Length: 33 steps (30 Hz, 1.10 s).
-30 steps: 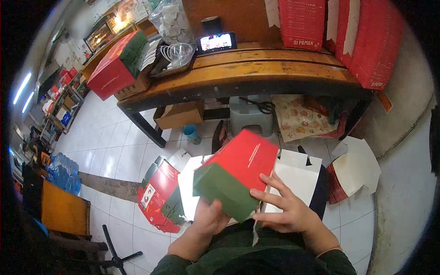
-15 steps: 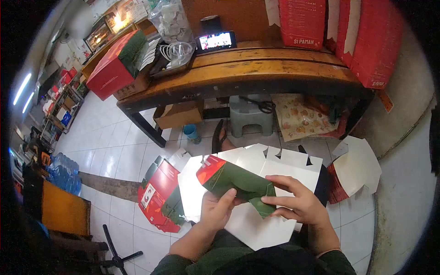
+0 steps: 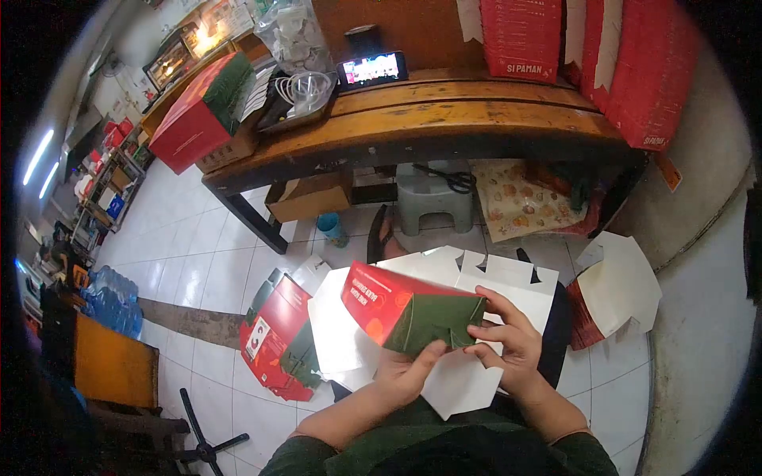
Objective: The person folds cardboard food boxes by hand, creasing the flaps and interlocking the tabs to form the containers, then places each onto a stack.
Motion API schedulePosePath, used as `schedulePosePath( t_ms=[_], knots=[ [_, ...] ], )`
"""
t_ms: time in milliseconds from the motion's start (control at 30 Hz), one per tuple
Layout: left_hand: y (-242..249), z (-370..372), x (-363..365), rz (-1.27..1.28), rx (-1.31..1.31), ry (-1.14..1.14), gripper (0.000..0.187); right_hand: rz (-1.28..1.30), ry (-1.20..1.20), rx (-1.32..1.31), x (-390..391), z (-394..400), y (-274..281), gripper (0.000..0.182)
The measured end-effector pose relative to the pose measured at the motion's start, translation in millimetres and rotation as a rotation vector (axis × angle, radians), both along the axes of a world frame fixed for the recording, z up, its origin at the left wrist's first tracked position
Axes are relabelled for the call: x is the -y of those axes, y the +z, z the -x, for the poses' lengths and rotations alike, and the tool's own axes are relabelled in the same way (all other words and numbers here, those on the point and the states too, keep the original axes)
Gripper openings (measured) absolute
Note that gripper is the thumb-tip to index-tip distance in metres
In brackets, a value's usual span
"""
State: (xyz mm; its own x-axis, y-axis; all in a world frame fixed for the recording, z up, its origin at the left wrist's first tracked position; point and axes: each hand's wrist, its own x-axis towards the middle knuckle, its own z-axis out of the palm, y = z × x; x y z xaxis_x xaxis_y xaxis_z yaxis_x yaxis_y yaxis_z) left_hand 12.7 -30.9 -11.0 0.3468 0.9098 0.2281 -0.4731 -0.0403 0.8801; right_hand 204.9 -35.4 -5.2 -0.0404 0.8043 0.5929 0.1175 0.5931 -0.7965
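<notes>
Worn, varnished planks are seen in the bench (image 3: 476,119) across the upper part of the frame. Beneath it, a smooth grey plastic stool (image 3: 434,198) is set on glossy white floor tiles (image 3: 175,262), with a blue cup (image 3: 332,228) and a brown cardboard box (image 3: 309,201) to its left. Thin, smooth white card (image 3: 516,289), notched along its upper edge, is spread at the lower centre. An angular, creased red-and-green box (image 3: 279,321) is laid to its left, and a box with a pale inner face (image 3: 619,285) is placed to its right.

Over the white card, the carton (image 3: 413,313) is held in both hands. Its stiff board is printed red with white lettering on the left panel and dark green on the right panel; the green surface is creased near its lower edge. The carton's lower side is supported by the left hand (image 3: 405,377), the thumb being pressed against the green panel. The right-hand end of that panel is pinched between the bent digits of the right hand (image 3: 512,341). A white flap (image 3: 460,393) is seen below the hands.
</notes>
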Motion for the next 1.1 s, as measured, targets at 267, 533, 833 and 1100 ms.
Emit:
schedulePosePath(
  t_ms=[267,533,833,1100],
  knots=[
    [-5,-1,-9,-0.017,-0.100,0.007,0.036,-0.052,-0.215,0.349,-4,0,3,0.029],
    [5,19,-36,-0.432,-1.037,-0.017,0.022,-0.080,-0.309,0.478,-18,-11,12,0.043],
    [17,18,-30,-0.077,-0.982,-0.093,0.039,0.051,0.133,-0.080,-37,-31,-28,0.018],
    [15,17,-28,-0.213,-1.020,-0.093,0.051,-0.018,-0.268,0.416,-25,-8,-18,0.025]
  ],
)
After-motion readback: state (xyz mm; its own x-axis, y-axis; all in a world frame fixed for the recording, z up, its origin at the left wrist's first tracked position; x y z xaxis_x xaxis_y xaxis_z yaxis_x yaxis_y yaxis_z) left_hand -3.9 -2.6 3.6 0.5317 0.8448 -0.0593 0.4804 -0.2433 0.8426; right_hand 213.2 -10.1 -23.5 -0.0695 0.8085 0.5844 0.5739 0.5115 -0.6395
